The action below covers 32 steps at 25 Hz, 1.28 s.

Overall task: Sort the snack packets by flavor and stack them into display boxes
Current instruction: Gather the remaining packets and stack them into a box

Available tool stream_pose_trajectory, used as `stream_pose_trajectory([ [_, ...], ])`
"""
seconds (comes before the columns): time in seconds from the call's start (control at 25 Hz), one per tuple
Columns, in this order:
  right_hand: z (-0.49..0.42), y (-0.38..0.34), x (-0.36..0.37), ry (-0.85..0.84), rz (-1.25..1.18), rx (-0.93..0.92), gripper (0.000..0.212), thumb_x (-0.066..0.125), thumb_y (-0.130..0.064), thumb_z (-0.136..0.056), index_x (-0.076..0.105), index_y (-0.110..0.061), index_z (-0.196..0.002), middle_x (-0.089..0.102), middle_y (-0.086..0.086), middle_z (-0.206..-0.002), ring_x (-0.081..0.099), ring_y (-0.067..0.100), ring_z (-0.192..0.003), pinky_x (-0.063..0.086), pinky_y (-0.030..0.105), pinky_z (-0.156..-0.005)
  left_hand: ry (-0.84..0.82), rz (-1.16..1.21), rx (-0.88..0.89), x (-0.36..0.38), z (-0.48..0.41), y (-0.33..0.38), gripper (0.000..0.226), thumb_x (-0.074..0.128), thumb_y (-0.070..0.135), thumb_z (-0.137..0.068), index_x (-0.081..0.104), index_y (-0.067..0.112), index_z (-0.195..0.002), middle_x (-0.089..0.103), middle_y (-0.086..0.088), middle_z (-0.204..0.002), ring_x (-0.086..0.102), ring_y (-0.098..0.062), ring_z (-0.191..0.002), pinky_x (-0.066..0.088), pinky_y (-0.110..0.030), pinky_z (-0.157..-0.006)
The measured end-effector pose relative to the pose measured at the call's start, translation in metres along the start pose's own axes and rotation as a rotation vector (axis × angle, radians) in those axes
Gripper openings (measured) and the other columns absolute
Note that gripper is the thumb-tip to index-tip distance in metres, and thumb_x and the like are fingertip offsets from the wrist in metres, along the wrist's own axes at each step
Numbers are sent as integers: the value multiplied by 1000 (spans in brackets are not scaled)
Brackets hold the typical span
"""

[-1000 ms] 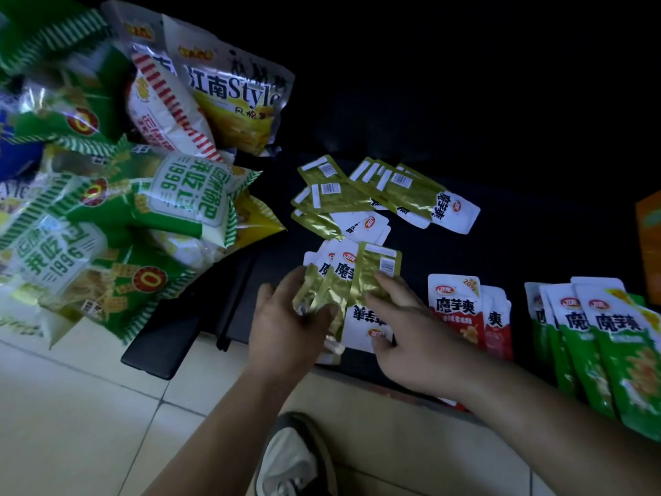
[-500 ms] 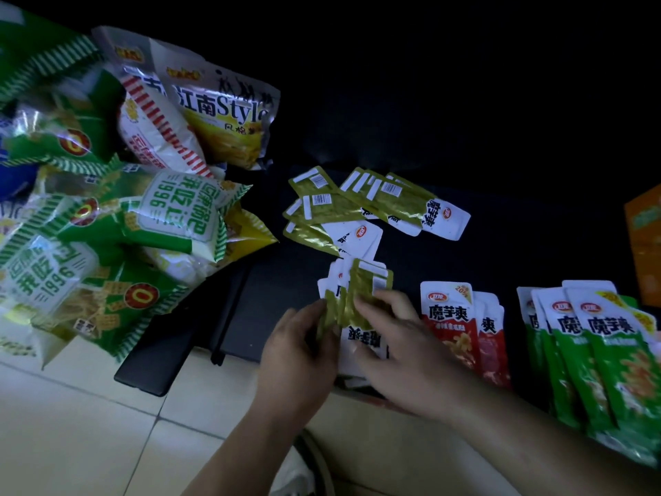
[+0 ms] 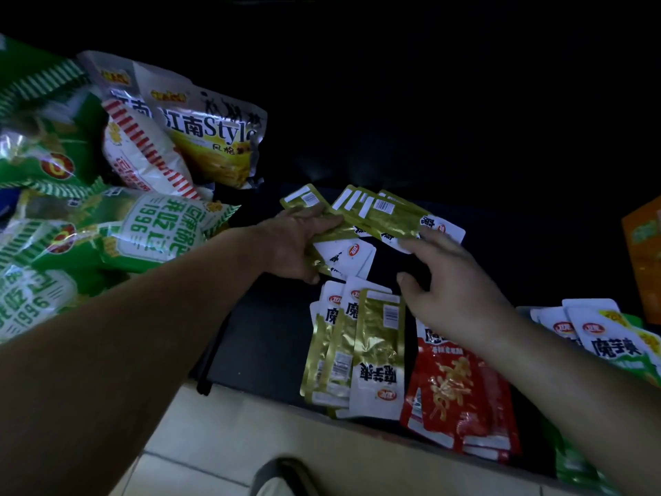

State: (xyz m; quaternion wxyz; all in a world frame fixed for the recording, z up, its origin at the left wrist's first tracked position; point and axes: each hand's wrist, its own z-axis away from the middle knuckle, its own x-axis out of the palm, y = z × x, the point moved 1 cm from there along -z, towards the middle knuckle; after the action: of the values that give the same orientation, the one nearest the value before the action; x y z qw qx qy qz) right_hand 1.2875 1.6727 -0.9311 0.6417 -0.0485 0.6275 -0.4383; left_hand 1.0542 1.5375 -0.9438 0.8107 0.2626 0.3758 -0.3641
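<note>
Dark background surrounds a black bench [image 3: 272, 334] that stands over a tiled floor [image 3: 200, 442].

Sorting status, judged from the present layout:

1. Near edge, centre: a gold stack [image 3: 375, 345] of small packets lies roughly squared, although its top packet faces the opposite way from those beneath it.
2. Just right of it, touching: red packets [image 3: 454, 392] are grouped in an overlapping pile.
3. Far right: green packets [image 3: 608, 345] are grouped, partly cut off by the frame edge.
4. Further back: loose gold packets [image 3: 386, 213] lie fanned and overlapping, not yet merged with the gold stack.

Hand state:

- Left hand [image 3: 293, 245]: fingers lie nearly flat on the left part of the loose gold packets, thumb at the near edge of that group. No closed grip is visible.
- Right hand [image 3: 454, 281]: spread and relaxed, fingertips touching the white ends on the right part of the same group, holding nothing.

Both hands bracket the loose group, so the step in hand appears to be gathering it.

Outstanding work: the flavour sort looks mostly complete for the small packets, with one gold group left to consolidate. No packet sits in a display box. An orange carton [image 3: 644, 255] at the right edge may be such a box, but this cannot be confirmed. Large snack bags [image 3: 143, 230] are heaped unsorted at the left. Boxing therefore appears not yet started.
</note>
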Motion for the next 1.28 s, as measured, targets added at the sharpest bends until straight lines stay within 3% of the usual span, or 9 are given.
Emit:
stream_pose_trajectory([
  [0.2, -62, 8, -10, -165, 219, 86, 75, 58, -60, -95, 23, -45, -159, -2, -4, -173, -5, 26, -159, 10, 44, -127, 216, -284, 44, 6, 11, 1, 93, 74, 58, -83, 21, 44, -159, 29, 10, -166, 30, -24, -148, 28, -44, -118],
  [0.36, -87, 10, -1, -125, 318, 44, 73, 61, -58, -93, 25, -50, -156, 34, -1, -162, 32, 33, -146, 41, 45, -112, 368, -424, 64, 17, 6, 19, 59, 51, 40, -102, 30, 29, -156, 51, 0, -151, 43, -27, -140, 22, -50, -122],
  [0.56, -85, 12, -8, 37, 472, -69, 41, 49, -29, -102, 46, -30, -144, 65, 10, -109, 63, 34, -94, 49, 34, -64, 562, -281, 110, 15, 21, 24, 62, 52, 13, -97, 36, 21, -156, 67, -10, -126, 63, -36, -112, 51, -41, -87],
  [0.68, -71, 8, -24, 107, 260, -10, 22, 47, -23, -103, 53, -21, -124, 64, 8, -90, 62, 32, -75, 52, 36, -57, 800, -116, 176, 11, 48, 33, 61, 59, 3, -87, 51, 12, -147, 73, -15, -111, 69, -39, -91, 56, -41, -70],
  [0.8, -37, -7, -37, 165, -90, 17, 16, 46, -25, -105, 55, -26, -118, 65, -2, -87, 64, 16, -67, 54, 33, -54, 1036, 243, 120, 6, 87, 42, 36, 57, 3, -96, 59, 10, -131, 70, -8, -84, 65, -28, -69, 42, -30, -54],
  [0.92, 8, -33, -30, 114, -317, 93, 14, 46, -27, -108, 54, -28, -119, 60, -6, -81, 56, -4, -49, 37, 13, -40, 884, 924, -49, 26, 120, 54, 11, 49, 22, -106, 60, 21, -106, 72, -1, -84, 69, -21, -78, 56, -42, -62],
  [1.04, 45, -33, -2, -49, -461, 209, 14, 50, -24, -106, 57, -31, -116, 61, -2, -82, 48, 2, -41, 35, 15, -41, 649, 1415, -304, 71, 133, 63, 18, 55, 22, -106, 72, 24, -102, 79, 0, -92, 75, -29, -91, 62, -51, -80],
  [1.16, 58, -24, 19, -63, -482, 294, 16, 57, -21, -101, 59, -37, -105, 65, -3, -83, 50, 9, -49, 48, 33, -51, 583, 1517, -411, 104, 136, 70, 11, 64, 17, -101, 72, 23, -103, 80, 0, -92, 77, -25, -88, 61, -54, -86],
  [1.28, 62, -18, 27, -88, -522, 334, 30, 67, -28, -96, 57, -40, -121, 69, -12, -105, 64, 9, -74, 58, 37, -61, 608, 1377, -445, 117, 137, 69, 17, 76, 19, -91, 67, 31, -99, 78, 8, -88, 76, -14, -81, 63, -52, -80],
])
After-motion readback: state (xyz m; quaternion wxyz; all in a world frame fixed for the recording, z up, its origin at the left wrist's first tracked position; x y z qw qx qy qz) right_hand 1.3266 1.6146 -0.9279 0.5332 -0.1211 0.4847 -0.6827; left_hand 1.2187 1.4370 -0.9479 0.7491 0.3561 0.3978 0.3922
